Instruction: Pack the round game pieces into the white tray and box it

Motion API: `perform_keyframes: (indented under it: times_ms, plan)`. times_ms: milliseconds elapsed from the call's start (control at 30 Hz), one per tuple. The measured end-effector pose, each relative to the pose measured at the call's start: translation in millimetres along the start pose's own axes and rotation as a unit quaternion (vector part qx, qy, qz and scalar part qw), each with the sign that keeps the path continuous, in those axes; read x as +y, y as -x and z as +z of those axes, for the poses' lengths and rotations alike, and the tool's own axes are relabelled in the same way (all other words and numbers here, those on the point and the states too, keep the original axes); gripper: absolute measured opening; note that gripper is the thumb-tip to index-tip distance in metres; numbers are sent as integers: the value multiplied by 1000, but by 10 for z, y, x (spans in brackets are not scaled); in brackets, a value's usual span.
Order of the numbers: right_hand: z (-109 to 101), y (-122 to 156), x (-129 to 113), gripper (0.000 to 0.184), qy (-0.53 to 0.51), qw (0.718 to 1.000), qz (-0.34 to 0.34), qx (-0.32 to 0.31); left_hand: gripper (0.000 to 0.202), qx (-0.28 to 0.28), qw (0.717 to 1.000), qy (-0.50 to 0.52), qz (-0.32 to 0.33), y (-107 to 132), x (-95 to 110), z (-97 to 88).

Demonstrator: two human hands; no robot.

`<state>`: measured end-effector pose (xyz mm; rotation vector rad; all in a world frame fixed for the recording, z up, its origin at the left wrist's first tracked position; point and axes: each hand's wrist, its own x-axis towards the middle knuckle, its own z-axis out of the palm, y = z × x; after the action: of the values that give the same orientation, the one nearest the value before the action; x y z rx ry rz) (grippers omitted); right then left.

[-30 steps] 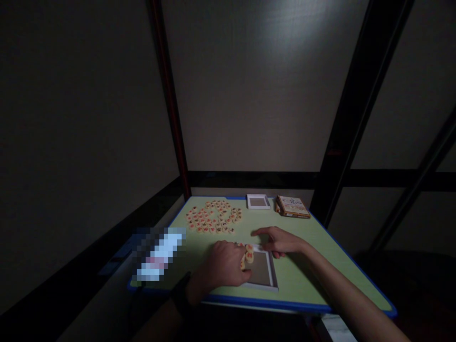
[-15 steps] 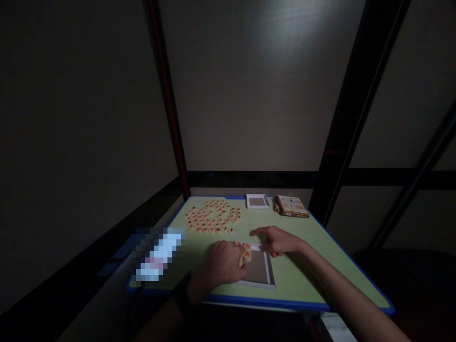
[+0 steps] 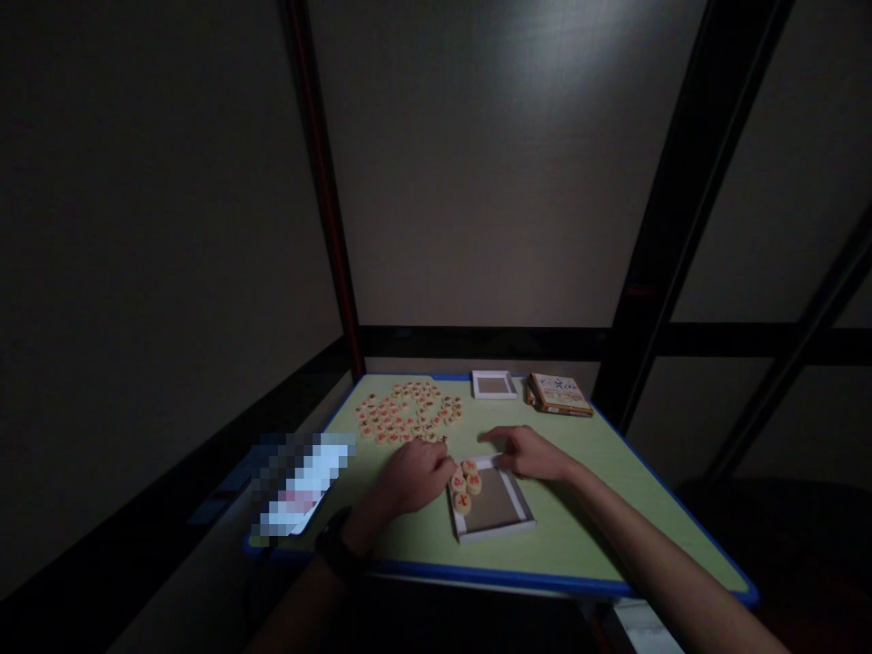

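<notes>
A shallow white box (image 3: pixel 495 534) with a grey-brown bottom lies on the table in front of me. Several round pale xiangqi pieces (image 3: pixel 462 501) with red characters sit along its left side. My left hand (image 3: pixel 414 474) is just left of the box, over the nearest edge of the spread pieces; its fingers are bent and apart from the thumb, and I see no piece in them. At the far right corner of the box rests my right hand (image 3: pixel 530 453), index finger stretched out to the left, other fingers partly hidden.
More xiangqi pieces (image 3: pixel 387 421) with red or black characters spread over the back left of the green, blue-edged table (image 3: pixel 572 545). At the back stand another shallow white box (image 3: pixel 494 396) and a printed game box (image 3: pixel 559 392). A pixelated bright screen (image 3: pixel 303 490) lies left.
My left hand has let go of pieces in the white box and moved left and away from me. The box has turned slightly; my right hand stays near its far corner.
</notes>
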<state>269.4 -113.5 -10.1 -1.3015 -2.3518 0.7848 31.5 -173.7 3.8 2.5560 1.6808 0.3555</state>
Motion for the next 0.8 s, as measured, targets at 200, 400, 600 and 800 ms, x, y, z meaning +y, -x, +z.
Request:
perform_keyframes:
  times_ms: [200,400,600,800]
  plan:
    - [15,-20,9,53,27,999,-9,24,37,43,998,-27,-49,-273,-25,-64]
    - [45,-50,94,51,22,999,-12,37,38,80,991,-44,-103,-465,-46,-21]
    - [32,-45,116,49,8,1000,-12,18,38,129,964,-72,-221,-470,-393,16]
    - [39,-41,138,36,-9,999,-2,37,35,73,979,-76,-176,-419,-482,69]
